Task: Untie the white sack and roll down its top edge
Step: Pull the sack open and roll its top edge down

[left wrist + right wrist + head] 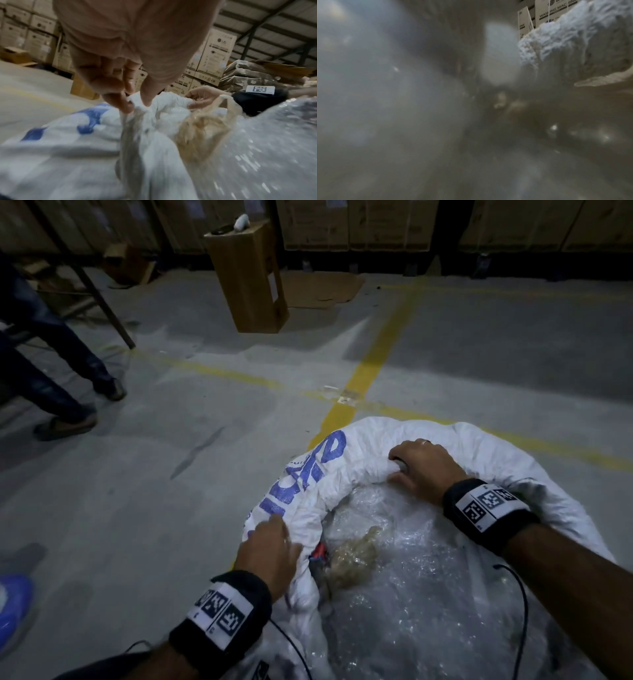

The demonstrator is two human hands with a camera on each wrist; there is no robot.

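A white woven sack with blue lettering stands open on the floor, its top edge turned outward into a thick roll. Bubble wrap and a wad of brownish tape fill the inside. My left hand pinches the rolled rim on the near left side, thumb and fingers closed on the fabric. At the far side my right hand curls over the rim and grips it. The right wrist view is blurred; only crumpled sack fabric shows there.
Grey concrete floor with yellow lines lies ahead. A tall cardboard box stands beyond, with flattened cardboard beside it. Another person's legs are at the left. Stacked cartons line the back wall.
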